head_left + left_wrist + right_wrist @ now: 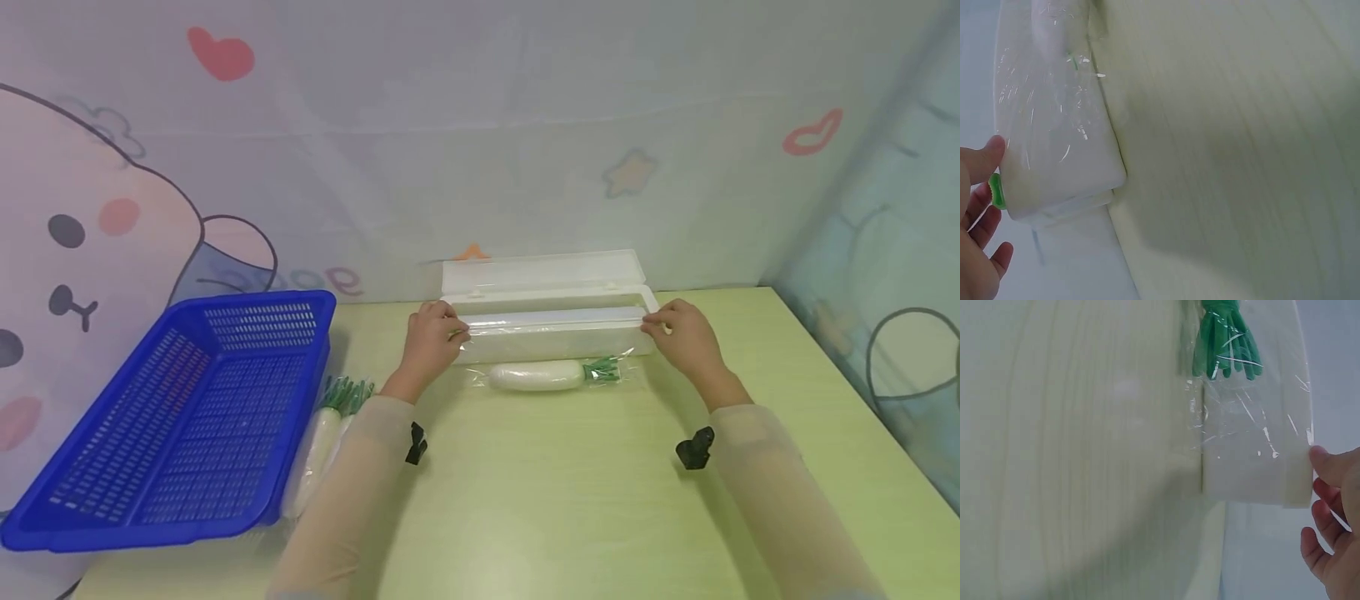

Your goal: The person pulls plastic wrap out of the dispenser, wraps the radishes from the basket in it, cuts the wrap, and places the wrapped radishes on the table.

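A long white cling film box [553, 343] stands at the back of the table with its lid [543, 271] raised. Clear cling film [1063, 119] drapes down its front over a white radish [536, 376] with short green stalks, lying just before the box. My left hand [433, 333] pinches the film at the left end of the box's front upper edge, thumb on top, beside a small green slider [997, 191]. At the right end, my right hand [681, 333] pinches the film between thumb and forefinger, other fingers loosely curled.
On the left stands a blue slatted basket [300, 400]. Beside its right wall lie white radishes [321, 442] with green stalks, in clear film, partly behind my left sleeve. A patterned cloth backdrop [480, 150] hangs right behind the box.
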Motion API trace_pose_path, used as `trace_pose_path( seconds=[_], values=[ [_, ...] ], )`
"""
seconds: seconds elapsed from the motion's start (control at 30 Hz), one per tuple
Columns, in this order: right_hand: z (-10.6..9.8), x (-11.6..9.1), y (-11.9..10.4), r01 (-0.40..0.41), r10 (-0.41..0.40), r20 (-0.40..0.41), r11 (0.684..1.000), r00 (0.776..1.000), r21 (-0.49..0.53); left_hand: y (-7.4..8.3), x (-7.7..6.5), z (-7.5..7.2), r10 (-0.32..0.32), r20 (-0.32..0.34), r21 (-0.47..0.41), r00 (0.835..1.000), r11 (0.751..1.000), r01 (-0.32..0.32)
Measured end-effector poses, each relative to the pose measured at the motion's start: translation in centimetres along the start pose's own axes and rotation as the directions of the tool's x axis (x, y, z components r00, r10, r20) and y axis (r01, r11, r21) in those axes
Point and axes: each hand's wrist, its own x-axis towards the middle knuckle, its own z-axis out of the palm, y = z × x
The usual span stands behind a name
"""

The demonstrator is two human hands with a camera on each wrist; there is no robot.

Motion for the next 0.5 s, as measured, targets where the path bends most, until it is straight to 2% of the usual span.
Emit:
trace_pose_path(
  seconds=[0.17,0.33,0.5],
  values=[
    [0.53,-0.02,0.2,0.019,-0.02,-0.067,1.0,0.998,-0.017,0.06,-0.14,0.29,0.034,-0.058,0.026,0.998,0.999,-0.032],
    [0.79,-0.03,0.22,0.04,-0.041,-0.045,0.998,0.998,-0.04,0.02,-0.34,0.63,0.075,-0.12,0.042,0.99,0.997,-0.07],
    [0.96,-0.36,0.29,0.058,-0.06,-0.039,0.998,0.997,-0.035,0.08,-0.7,0.82,0.093,-0.133,0.042,0.987,0.995,-0.088]
  ],
)
